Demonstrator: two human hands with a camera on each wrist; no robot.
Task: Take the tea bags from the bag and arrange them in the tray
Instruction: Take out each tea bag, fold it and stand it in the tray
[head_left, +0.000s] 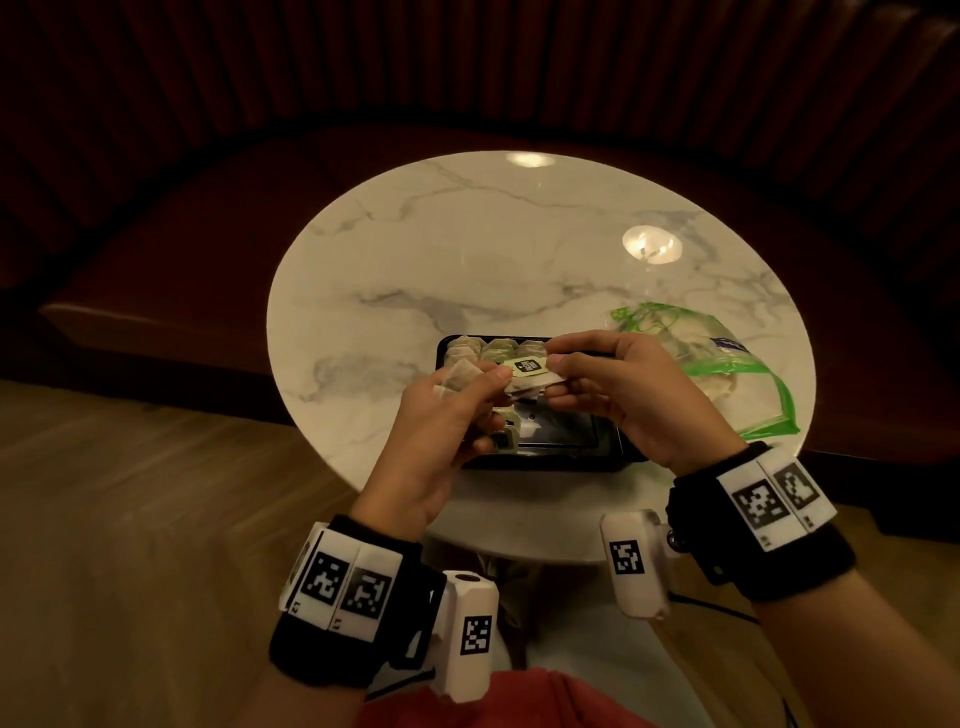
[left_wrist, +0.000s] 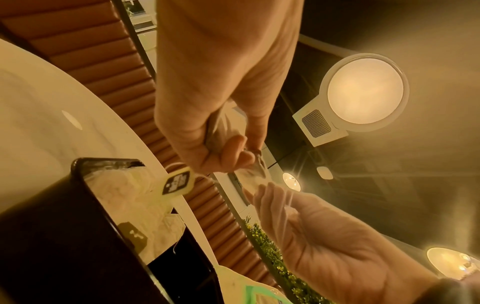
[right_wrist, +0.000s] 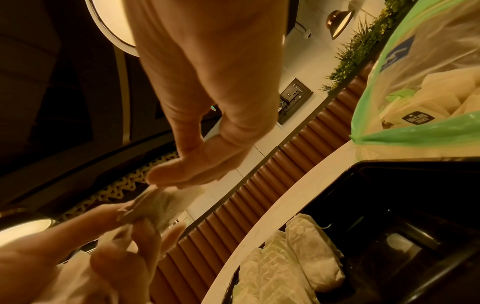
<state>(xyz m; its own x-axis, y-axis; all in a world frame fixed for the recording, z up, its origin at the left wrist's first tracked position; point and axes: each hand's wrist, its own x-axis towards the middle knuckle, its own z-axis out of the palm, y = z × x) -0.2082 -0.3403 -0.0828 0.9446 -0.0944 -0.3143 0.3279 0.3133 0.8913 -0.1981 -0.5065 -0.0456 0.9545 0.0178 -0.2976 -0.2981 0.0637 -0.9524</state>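
Note:
Both hands hover over the black tray (head_left: 608, 449). My left hand (head_left: 488, 379) grips a small bunch of pale tea bags (head_left: 457, 382). My right hand (head_left: 556, 364) pinches the end of one tea bag (head_left: 530, 387) from that bunch, and its square paper tag (head_left: 529, 367) lies on top. In the right wrist view, thumb and finger of the right hand (right_wrist: 168, 179) close on that tea bag (right_wrist: 158, 203). A row of tea bags (head_left: 493, 349) fills the tray's far end. The clear, green-edged plastic bag (head_left: 727, 364) lies open to the right, with more tea bags (right_wrist: 441, 92) inside.
The tray and bag sit on a round white marble table (head_left: 467, 249). A dark padded bench (head_left: 182, 249) curves round its far side. Wood floor (head_left: 130, 519) lies to the left. The tray's near half (head_left: 561, 426) shows bare black bottom.

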